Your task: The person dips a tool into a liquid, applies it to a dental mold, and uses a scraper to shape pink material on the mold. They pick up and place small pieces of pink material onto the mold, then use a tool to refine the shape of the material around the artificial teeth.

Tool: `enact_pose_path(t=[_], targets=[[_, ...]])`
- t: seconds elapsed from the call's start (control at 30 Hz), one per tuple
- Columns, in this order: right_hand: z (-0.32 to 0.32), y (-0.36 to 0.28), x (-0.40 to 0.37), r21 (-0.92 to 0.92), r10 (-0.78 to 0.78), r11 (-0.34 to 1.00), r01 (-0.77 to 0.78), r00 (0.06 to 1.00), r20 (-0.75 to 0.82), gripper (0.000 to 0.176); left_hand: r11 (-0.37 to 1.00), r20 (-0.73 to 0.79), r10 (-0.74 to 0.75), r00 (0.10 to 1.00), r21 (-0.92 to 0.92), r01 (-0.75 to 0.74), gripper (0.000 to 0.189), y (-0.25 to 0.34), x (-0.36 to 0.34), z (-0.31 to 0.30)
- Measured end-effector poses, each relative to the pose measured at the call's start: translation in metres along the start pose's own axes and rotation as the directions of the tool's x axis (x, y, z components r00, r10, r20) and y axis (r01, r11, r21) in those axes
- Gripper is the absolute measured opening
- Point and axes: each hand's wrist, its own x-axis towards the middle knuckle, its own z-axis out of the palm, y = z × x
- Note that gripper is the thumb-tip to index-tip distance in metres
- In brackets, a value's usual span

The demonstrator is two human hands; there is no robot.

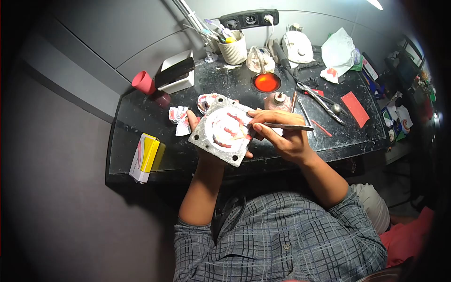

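Observation:
A square metal dental flask half (221, 153) with holes at its corners rests in my left hand (192, 120), which supports it from below. Most of that hand is hidden, but its fingers show curled at the left and right edges. White plaster (217, 123) fills the round middle of the flask, with pink-red wax strips on it. Between the fingers of my right hand (289, 136) is a slim metal wax knife (293, 127), its tip close over the right side of the plaster. Just beyond that hand stands a glass spirit lamp (275, 100).
Behind the flask lie dental casts (179, 115) with red wax. A small pan (267, 83) glows orange-red. Pliers (324, 101) and a red wax sheet (355, 109) lie right. A yellow-white box (146, 157), red cup (143, 82) and tool pot (233, 50) stand around the bench.

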Motion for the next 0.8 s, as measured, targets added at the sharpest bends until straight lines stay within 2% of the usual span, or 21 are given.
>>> enact_pose_path(t=[0.03, 0.13, 0.2, 0.27, 0.4, 0.47, 0.5, 0.57, 0.63, 0.7, 0.73, 0.77, 0.8], targets=[[0.0, 0.001, 0.0, -0.001, -0.004, 1.0, 0.004, 1.0, 0.002, 0.012, 1.0, -0.059, 0.022, 0.998, -0.012, -0.023, 0.12, -0.001, -0.002, 0.002], [-0.002, 0.003, 0.0, 0.03, 0.021, 0.999, -0.022, 0.999, 0.029, 0.012, 0.999, -0.068, 0.032, 0.997, -0.002, -0.032, 0.119, -0.003, -0.001, 0.003], [-0.006, 0.004, 0.002, 0.072, 0.114, 0.99, -0.122, 0.987, 0.111, 0.014, 0.999, -0.066, 0.033, 0.997, -0.012, -0.034, 0.118, -0.003, 0.0, 0.005], [-0.008, 0.008, 0.003, 0.109, 0.113, 0.986, -0.128, 0.985, 0.134, 0.014, 0.999, -0.105, 0.032, 0.994, 0.003, -0.032, 0.117, -0.002, 0.002, 0.007], [-0.012, 0.002, 0.005, 0.172, 0.131, 0.971, -0.166, 0.972, 0.196, 0.012, 0.998, -0.045, -0.014, 0.999, 0.062, 0.017, 0.117, 0.0, 0.001, 0.003], [-0.016, 0.002, 0.005, 0.215, 0.175, 0.949, -0.23, 0.953, 0.246, 0.012, 0.998, -0.061, 0.016, 0.998, -0.052, -0.019, 0.118, -0.001, 0.001, 0.005], [-0.017, 0.006, 0.001, 0.215, 0.174, 0.95, -0.228, 0.954, 0.244, 0.012, 0.999, -0.06, 0.013, 0.998, -0.05, -0.016, 0.118, -0.001, 0.002, 0.004], [-0.018, 0.013, -0.004, 0.494, 0.329, 0.776, -0.393, 0.92, 0.215, 0.013, 0.996, -0.004, -0.046, 0.999, -0.08, 0.046, 0.119, -0.001, 0.002, 0.0], [-0.025, 0.014, -0.007, 0.623, 0.31, 0.705, -0.34, 0.937, 0.161, 0.013, 0.995, -0.032, -0.034, 0.999, -0.096, 0.03, 0.119, 0.001, 0.004, -0.004], [-0.034, 0.012, -0.013, 0.642, 0.327, 0.698, -0.318, 0.939, 0.109, 0.014, 0.993, 0.118, -0.099, 0.988, -0.046, 0.105, 0.117, 0.002, 0.008, -0.003], [-0.038, 0.014, -0.012, 0.646, 0.224, 0.726, -0.236, 0.969, 0.103, 0.015, 0.99, 0.055, -0.079, 0.995, -0.114, 0.085, 0.119, 0.0, 0.008, 0.006], [-0.034, 0.023, -0.016, 0.7, 0.129, 0.705, -0.111, 0.991, 0.028, 0.02, 0.989, 0.051, -0.078, 0.996, -0.119, 0.083, 0.119, 0.0, 0.008, 0.005], [-0.037, 0.016, -0.014, 0.673, 0.193, 0.72, -0.171, 0.98, 0.043, 0.026, 0.996, 0.052, -0.039, 0.998, -0.083, 0.043, 0.116, 0.001, 0.009, 0.003]])
